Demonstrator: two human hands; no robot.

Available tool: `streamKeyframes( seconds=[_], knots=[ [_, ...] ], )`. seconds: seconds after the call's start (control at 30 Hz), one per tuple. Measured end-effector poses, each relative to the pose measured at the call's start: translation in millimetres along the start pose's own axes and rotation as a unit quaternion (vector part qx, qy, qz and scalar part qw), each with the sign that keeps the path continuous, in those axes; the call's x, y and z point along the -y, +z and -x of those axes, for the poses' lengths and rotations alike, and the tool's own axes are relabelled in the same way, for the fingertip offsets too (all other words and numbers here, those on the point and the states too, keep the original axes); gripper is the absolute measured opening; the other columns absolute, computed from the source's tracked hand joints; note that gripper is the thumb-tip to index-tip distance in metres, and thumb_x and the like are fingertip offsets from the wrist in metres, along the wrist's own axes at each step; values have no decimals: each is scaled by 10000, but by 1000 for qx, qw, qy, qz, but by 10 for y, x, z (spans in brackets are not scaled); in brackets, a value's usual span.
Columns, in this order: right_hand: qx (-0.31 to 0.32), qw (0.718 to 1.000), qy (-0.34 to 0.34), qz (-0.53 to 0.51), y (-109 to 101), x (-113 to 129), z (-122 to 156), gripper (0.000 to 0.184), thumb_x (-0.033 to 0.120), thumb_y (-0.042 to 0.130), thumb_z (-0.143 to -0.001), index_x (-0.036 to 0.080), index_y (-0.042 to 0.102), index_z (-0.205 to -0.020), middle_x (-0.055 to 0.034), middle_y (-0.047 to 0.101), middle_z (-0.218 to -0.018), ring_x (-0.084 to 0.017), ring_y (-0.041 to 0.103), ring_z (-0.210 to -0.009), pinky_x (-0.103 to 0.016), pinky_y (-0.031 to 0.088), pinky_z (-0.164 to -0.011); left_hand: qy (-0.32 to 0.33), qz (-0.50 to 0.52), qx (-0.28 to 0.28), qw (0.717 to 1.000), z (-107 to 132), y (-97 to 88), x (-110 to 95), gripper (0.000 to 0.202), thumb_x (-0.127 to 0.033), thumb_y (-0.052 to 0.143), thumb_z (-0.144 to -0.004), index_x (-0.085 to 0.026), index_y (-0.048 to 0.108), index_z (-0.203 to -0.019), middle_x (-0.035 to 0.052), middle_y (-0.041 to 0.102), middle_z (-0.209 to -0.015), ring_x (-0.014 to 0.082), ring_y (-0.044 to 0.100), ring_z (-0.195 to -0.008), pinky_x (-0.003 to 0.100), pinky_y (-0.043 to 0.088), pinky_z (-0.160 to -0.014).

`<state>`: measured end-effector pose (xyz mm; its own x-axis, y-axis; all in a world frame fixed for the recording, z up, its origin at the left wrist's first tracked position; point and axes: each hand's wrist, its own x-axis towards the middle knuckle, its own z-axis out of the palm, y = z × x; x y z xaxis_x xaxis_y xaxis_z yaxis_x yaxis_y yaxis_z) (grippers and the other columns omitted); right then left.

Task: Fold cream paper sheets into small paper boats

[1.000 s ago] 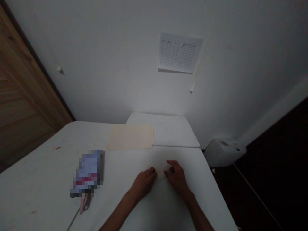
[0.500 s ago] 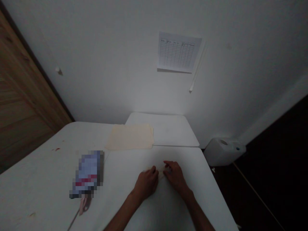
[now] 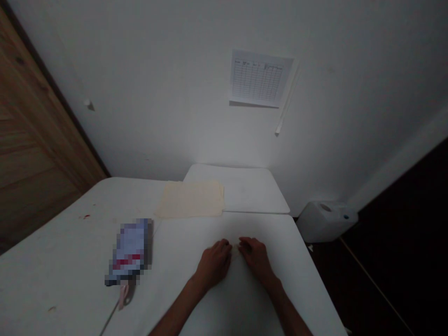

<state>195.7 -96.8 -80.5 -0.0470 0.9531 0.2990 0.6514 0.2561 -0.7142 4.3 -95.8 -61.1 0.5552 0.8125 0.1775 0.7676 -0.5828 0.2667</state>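
Note:
My left hand [image 3: 213, 264] and my right hand [image 3: 255, 257] rest close together on the white table [image 3: 59, 266], fingers curled inward. A pale cream sheet [image 3: 235, 248] lies between the fingertips, almost lost against the white surface, and the hands hide most of it. I cannot tell whether either hand grips it. To the left of my left hand lies a pixelated blue-and-red packet [image 3: 129, 249], with a pink tag [image 3: 123, 296] at its near end.
A stack of cream paper [image 3: 189, 199] lies at the far end of the table, before a white padded surface [image 3: 238, 189]. A white plastic container [image 3: 325, 221] stands on the dark floor beyond the right table edge. A wooden door [image 3: 35, 116] stands at left.
Both hands have drawn closer together around the pale sheet, and less of it shows between them. The view has shifted slightly.

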Motion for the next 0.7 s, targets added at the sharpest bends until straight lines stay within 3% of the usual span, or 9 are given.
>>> streamKeyframes(
  seconds=[0.27,0.43,0.7],
  knots=[
    [17,996,-56,64,-46,55,34,221,157,545,-875,224,726,-982,-51,720,-919,-185,661,-853,-305,512,-826,-10,0,28,1000,-31,-61,-20,308,-203,398,-917,-216,490,-1212,92,533,-1215,212,554,-1046,323,505,-788],
    [44,993,-76,79,-97,44,41,232,167,534,-894,224,730,-1006,-54,718,-918,-167,664,-834,-282,518,-819,-10,-12,35,999,-40,-48,-27,419,-182,406,-906,-242,422,-1321,100,491,-1274,216,551,-1056,324,502,-783],
    [77,987,-105,89,-154,59,76,273,145,497,-919,220,706,-1079,-69,690,-965,-160,650,-875,-271,511,-830,5,-24,32,999,-28,1,-10,395,-179,435,-898,-232,473,-1287,106,503,-1281,238,535,-1081,346,519,-770]
  ],
)
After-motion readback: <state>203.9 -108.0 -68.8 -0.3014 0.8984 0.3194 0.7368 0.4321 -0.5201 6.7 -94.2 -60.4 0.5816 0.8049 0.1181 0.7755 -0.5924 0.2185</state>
